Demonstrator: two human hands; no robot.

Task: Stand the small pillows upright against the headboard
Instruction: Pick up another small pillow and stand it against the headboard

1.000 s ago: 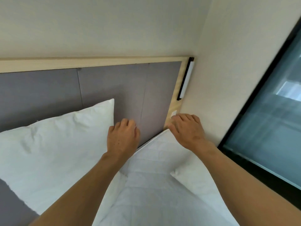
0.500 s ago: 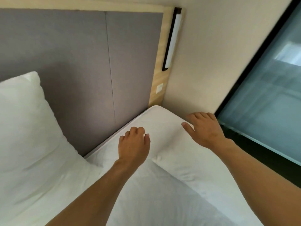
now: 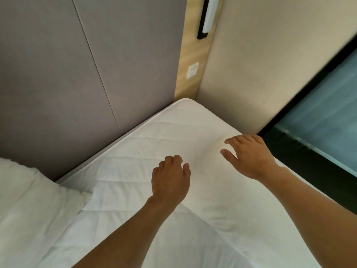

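Observation:
A small white pillow (image 3: 224,192) lies flat on the mattress (image 3: 154,130) along the bed's right edge, well short of the grey padded headboard (image 3: 77,74). My left hand (image 3: 171,178) rests at the pillow's near left edge with its fingers loosely curled and nothing in its grip. My right hand (image 3: 251,155) is spread over the pillow's far end, fingers apart. A second white pillow (image 3: 29,200) leans against the headboard at the lower left, partly cut off by the frame.
A wooden trim strip (image 3: 193,55) with a white wall switch (image 3: 192,70) and a slim black-framed lamp (image 3: 208,16) borders the headboard. A beige wall (image 3: 270,64) meets the bed's corner. A dark-framed window (image 3: 328,113) runs along the right.
The view has dropped and shifted right, so the leaning pillow slid to the lower left. Both hands came down from the headboard corner onto the flat pillow.

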